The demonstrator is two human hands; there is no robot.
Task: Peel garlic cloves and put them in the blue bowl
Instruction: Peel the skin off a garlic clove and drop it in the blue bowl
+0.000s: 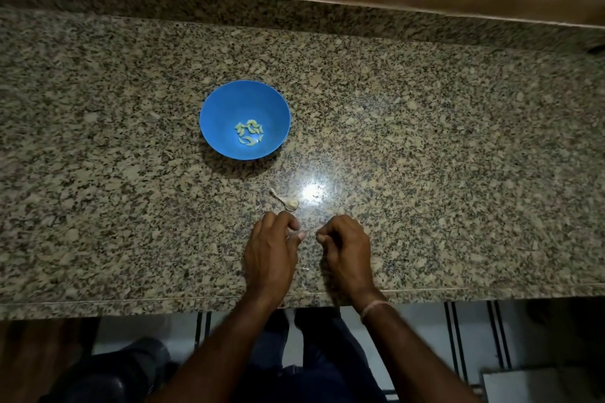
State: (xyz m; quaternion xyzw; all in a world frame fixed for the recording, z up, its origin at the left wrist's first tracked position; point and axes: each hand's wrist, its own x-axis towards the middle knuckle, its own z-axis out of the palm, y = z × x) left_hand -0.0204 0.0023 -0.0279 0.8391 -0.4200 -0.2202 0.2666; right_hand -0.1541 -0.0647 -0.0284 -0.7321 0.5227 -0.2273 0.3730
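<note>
There's already a little pile of peeled cloves [249, 133] in the bottom of the blue bowl [226, 105], so I'd say this job is well underway. Out on the granite counter [442, 147], between the bowl and the hands, I can only spot one garlic piece [288, 202] with a papery tail left to do. The left hand [271, 250] and right hand [347, 250] are close together with fingers curled in tight, but I honestly can't tell if either is pinching a clove or just skin.

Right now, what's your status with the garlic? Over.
Left hand and right hand curled, contents unclear. Peeled cloves in blue bowl. Garlic piece on counter beyond fingers.
</note>
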